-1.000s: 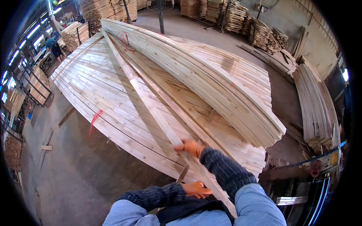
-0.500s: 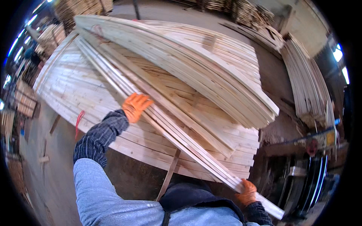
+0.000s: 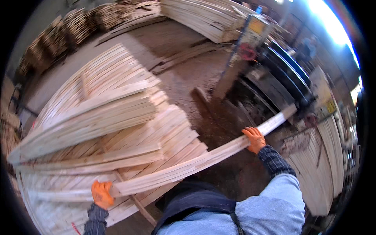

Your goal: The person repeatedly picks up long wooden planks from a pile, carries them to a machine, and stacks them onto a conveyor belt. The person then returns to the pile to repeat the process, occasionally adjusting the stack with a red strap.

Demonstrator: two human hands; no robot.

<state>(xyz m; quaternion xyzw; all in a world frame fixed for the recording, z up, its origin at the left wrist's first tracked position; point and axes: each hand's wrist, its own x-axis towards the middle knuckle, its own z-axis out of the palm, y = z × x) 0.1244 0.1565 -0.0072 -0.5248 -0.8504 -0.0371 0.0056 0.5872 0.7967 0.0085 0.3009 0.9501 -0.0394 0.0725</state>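
Several long, pale wooden boards (image 3: 196, 162) lie side by side in my hold, slanting from the lower left up to the right. My left hand (image 3: 103, 194), in an orange glove, has its fingers curled at the boards' left part, low over the stack. Farther right, my right hand (image 3: 254, 140), gloved in orange too, is closed over the boards' near edge, with fingers on top. Beyond it the boards' far end (image 3: 289, 111) reaches toward a dark machine (image 3: 282, 74). The undersides of the boards and my thumbs are hidden.
A wide stack of planks (image 3: 172, 121) lies at the left, with a raised pile of boards (image 3: 98, 115) on it. More lumber stands at the back (image 3: 203, 17) and lower right (image 3: 313, 168). An upright post (image 3: 241, 55) adjoins the machine. Another person (image 3: 307, 49) is far right.
My view has swung right, toward the machine. The boards have moved right, off the stack's near side, and their right end now extends toward the machine. Both hands remain on them.
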